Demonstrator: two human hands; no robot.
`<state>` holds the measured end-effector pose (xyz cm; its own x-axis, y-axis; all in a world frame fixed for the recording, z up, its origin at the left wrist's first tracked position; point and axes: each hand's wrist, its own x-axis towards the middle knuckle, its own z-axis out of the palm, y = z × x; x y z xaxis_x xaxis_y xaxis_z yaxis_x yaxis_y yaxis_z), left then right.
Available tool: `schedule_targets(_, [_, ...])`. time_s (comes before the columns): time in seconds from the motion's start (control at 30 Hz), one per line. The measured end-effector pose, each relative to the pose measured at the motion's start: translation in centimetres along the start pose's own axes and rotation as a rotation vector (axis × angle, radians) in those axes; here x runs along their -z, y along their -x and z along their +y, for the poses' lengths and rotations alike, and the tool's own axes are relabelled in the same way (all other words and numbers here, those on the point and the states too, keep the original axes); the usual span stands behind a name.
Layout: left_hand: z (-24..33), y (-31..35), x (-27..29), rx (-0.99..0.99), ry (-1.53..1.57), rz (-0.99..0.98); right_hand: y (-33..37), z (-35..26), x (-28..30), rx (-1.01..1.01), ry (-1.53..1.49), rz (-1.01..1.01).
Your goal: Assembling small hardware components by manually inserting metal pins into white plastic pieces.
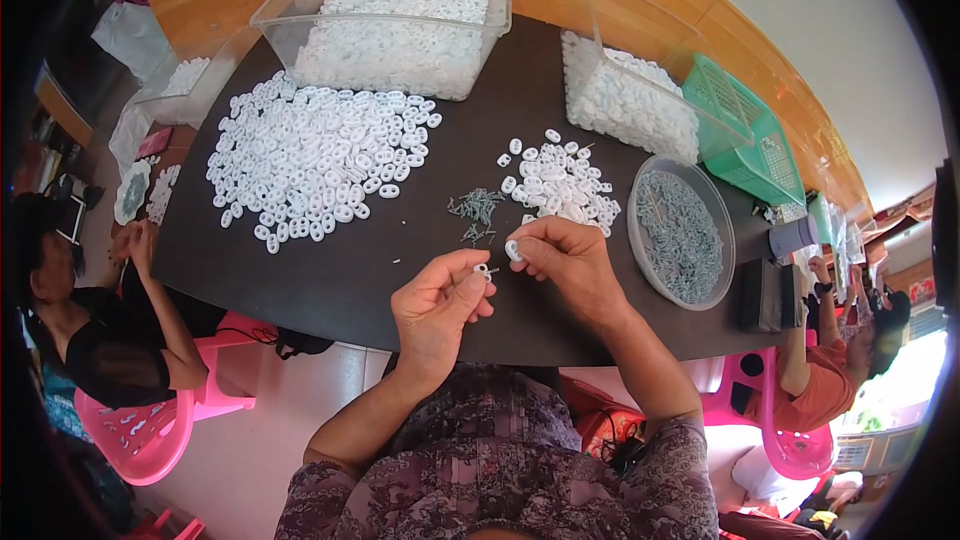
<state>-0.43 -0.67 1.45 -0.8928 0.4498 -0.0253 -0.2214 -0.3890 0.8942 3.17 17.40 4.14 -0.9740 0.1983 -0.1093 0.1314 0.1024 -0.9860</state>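
Observation:
Above the table's front edge, my left hand pinches a small white plastic piece with a thin grey screw sticking out of it toward the right. Close beside it, my right hand grips a white oval piece between thumb and fingers. The two pieces are apart. Just beyond my hands lies a small heap of grey screws. A smaller pile of white oval pieces is behind my right hand. To its right, a round transparent tub holds many more grey screws.
A large pile of white two-hole pieces covers the table's left part. Two see-through bins of white pieces stand at the back. At right are a green basket, a cup and a black box. People sit on both sides.

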Motion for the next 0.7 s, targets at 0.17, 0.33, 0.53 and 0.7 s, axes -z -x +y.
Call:
schedule_targets(0.17, [-0.2, 0.3, -0.5, -0.005, -0.066, 0.011, 0.8, 0.6, -0.4, -0.057, -0.150, 0.003])
schedule_targets(0.33, [-0.3, 0.4, -0.5, 0.039, -0.070, 0.027, 1.2, 0.5, -0.8, -0.030, -0.130, 0.022])
schedule_targets(0.53, [-0.3, 0.5, -0.6, 0.050, -0.073, 0.041, 1.5, 0.4, -1.5, 0.049, -0.144, 0.033])
schedule_targets(0.7, [-0.2, 0.6, -0.5, 0.045, -0.074, 0.047, 1.5, 0.1, -2.0, 0.045, -0.148, 0.030])
